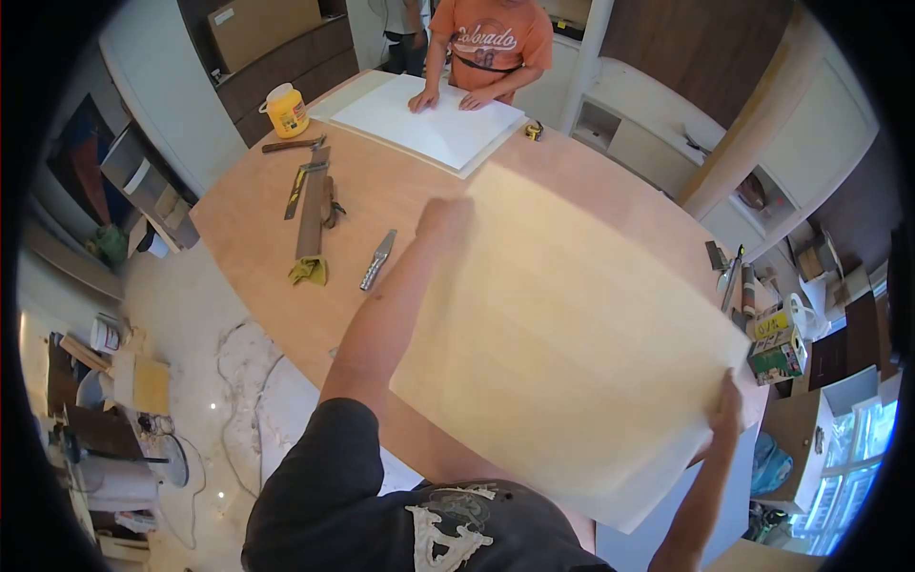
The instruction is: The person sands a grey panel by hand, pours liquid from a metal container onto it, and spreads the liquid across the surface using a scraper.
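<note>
Looks down into a cluttered workshop, onto a broad round wooden desk (pixel 238 214). Holds a large pale sheet (pixel 562 343) in both hands, with the desk beneath the sheet: grasps the sheet's far left corner with the left hand (pixel 446 214) and pinches its near right edge with the right hand (pixel 729 400). Shows, left of the sheet, a metal scraper (pixel 377 259), a long wooden strip (pixel 312 214) and, farther off, a yellow glue jar (pixel 286 110); beyond the sheet, a white board (pixel 429 133) under a co-worker's hands (pixel 425 99). Risks, most likely, bowing or cracking so thin a sheet gripped at only two points, or knocking the scraper with a swinging corner. Stretches the left arm long and forward; bends the right arm up at the sheet's near side.
</note>
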`<action>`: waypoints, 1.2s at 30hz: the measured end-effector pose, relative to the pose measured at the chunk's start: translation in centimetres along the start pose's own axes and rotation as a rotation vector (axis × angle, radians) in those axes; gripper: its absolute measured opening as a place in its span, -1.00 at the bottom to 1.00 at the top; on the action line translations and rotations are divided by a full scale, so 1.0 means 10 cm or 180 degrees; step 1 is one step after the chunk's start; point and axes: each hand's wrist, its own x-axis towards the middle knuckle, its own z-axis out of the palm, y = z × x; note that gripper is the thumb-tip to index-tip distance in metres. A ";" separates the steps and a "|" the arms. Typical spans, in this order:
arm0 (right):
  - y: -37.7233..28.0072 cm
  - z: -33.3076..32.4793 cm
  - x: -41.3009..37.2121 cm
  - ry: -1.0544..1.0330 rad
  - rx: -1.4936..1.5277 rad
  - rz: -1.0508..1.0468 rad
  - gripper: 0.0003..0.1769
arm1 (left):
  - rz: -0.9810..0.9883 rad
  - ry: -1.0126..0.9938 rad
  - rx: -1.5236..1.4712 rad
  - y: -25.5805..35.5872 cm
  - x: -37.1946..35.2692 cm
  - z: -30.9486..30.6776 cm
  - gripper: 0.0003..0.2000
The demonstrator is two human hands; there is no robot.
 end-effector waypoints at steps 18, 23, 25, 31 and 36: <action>1.61 0.39 -0.20 -0.0170 0.0506 0.1138 -0.37 | 0.0108 0.0260 0.1925 -1.32 -0.19 0.60 -0.58; 1.78 0.38 -0.18 0.0255 -0.0043 0.1231 -0.35 | 0.0609 0.0862 0.1778 -1.58 -0.62 -0.14 -0.64; 1.76 0.40 -0.19 0.0302 -0.0105 0.1227 -0.34 | 0.0512 0.0766 0.2202 -1.95 -0.78 -0.58 -0.61; 1.91 0.24 -0.20 -0.0140 -0.0609 0.0750 -0.29 | 0.0458 0.0083 0.3072 -3.03 -1.43 -1.42 -0.28; 1.84 0.40 -0.29 0.0241 -0.0129 0.0906 -0.39 | 0.0370 -0.0039 0.2756 -3.14 -1.53 -1.50 -0.18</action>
